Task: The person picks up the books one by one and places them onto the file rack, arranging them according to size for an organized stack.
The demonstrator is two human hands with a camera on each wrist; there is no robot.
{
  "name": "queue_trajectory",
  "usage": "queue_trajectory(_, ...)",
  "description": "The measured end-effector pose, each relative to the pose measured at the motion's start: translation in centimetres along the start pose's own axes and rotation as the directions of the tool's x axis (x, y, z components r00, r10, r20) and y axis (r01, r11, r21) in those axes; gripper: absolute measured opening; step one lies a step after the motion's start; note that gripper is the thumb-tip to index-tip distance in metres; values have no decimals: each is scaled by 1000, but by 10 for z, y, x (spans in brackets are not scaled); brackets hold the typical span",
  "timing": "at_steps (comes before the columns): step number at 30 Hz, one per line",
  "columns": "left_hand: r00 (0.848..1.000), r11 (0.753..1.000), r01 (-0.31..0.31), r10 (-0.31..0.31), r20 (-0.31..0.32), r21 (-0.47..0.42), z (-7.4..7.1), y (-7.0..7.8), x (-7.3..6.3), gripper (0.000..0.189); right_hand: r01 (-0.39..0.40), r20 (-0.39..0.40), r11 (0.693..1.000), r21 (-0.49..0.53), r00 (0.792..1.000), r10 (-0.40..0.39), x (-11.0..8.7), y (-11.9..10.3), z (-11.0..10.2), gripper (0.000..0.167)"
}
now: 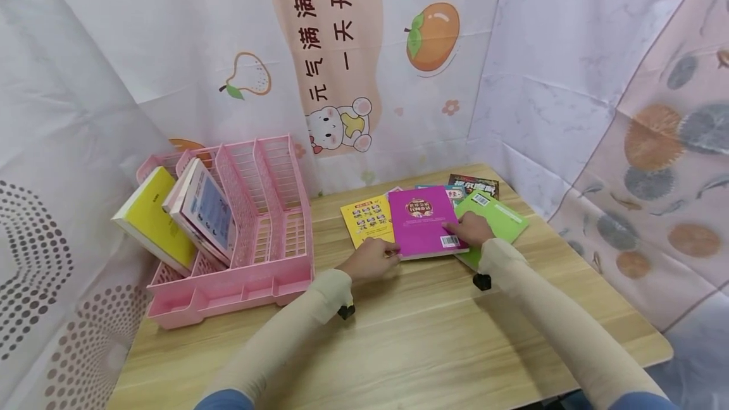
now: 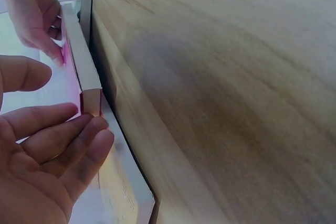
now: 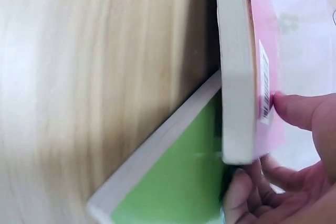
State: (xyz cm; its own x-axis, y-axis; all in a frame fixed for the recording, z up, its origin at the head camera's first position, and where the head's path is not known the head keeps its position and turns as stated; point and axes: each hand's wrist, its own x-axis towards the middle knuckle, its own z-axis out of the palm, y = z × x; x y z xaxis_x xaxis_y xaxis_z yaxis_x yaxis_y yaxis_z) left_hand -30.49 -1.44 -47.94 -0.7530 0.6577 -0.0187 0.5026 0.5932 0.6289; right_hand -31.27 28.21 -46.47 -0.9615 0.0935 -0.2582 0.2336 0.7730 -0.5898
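Observation:
A magenta book [image 1: 420,223] lies over other books near the back of the table, a barcode label at its near right corner. My right hand [image 1: 471,229] pinches its right edge; in the right wrist view the thumb [image 3: 299,109] presses on the cover and the fingers curl beneath. My left hand [image 1: 371,260] is at the near left corner. There, in the left wrist view, relaxed fingertips [image 2: 97,129] touch the book's corner, with the thumb apart from the cover. A yellow book [image 1: 369,220] and a green book [image 1: 501,217] stick out from under it.
A pink desktop rack [image 1: 296,280] with dividers stands on the left of the wooden table [image 1: 398,347]. In its left slots lean a yellow-covered book [image 1: 152,214] and several others. A dark-covered book [image 1: 475,185] lies at the back right. Printed cloth hangs behind and beside the table.

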Motion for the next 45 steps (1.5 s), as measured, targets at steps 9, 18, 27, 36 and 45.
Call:
queue_trajectory(9, 999, 1000, 25, -25, 32, 2, -3, -7, 0, 39, -129, 241, 941, 314, 969, 52, 5, 10, -11, 38)
queue_trajectory(18, 999, 997, 32, -31, 15, -66, -10, -7, 1, 45, -209, 329, 776, 594, 944, 3, 5, 22, -13, 25)
queue_trajectory(27, 998, 962, 67, -69, 4, -264, -4, -12, 4, 55, -139, 235, 743, 654, 972, -24, -6, 30, -10, 31)
queue_trajectory(36, 989, 833, 145, -136, 56, -534, -6, -5, 4, 75, -10, 160, 648, 761, 972, -173, -14, 39, -16, 32)
queue_trajectory(45, 990, 683, 141, -105, 95, -716, -5, 14, 14, 62, 15, 168, 634, 773, 959, -229, -12, 35, -11, 41)
